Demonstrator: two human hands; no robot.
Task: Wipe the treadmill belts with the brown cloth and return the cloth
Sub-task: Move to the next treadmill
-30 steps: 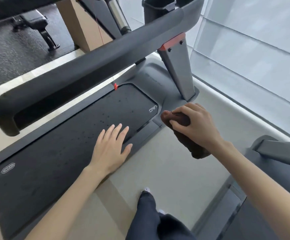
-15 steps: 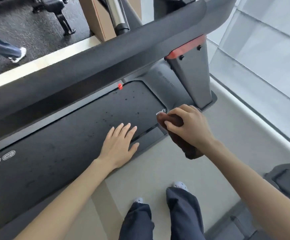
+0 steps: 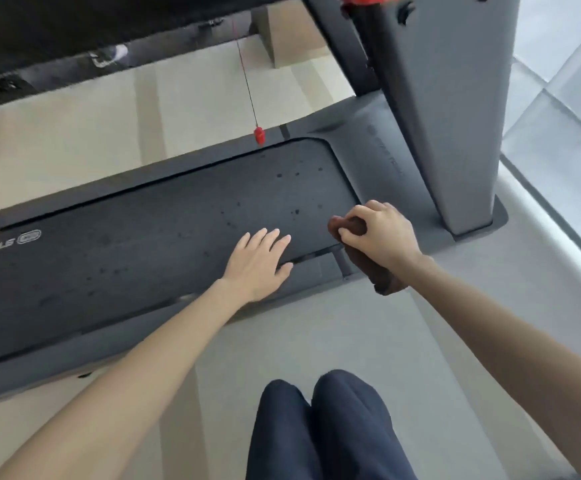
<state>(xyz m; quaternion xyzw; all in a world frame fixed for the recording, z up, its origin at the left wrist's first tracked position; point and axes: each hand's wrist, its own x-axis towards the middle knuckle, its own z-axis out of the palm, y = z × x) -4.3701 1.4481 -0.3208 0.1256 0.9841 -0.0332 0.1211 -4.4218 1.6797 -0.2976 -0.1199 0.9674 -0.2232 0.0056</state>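
The dark treadmill belt (image 3: 143, 237) stretches across the middle of the view, speckled with small dark spots near its front end. My left hand (image 3: 256, 263) lies flat on the belt's near edge with its fingers straight. My right hand (image 3: 381, 237) grips the bunched brown cloth (image 3: 368, 268) at the belt's front right corner, beside the grey side rail (image 3: 320, 271). Part of the cloth hangs down below my wrist.
The treadmill's grey upright post (image 3: 448, 116) rises just right of my right hand. A red safety clip (image 3: 259, 136) dangles on a cord over the belt's far edge. My knees (image 3: 323, 420) are at the bottom, on the pale floor (image 3: 317, 334). A glass wall (image 3: 566, 98) runs along the right.
My head has dipped under the handrail, which has left the view. My right hand with the cloth has shifted left onto the belt's corner. My left hand has stayed flat on the belt.
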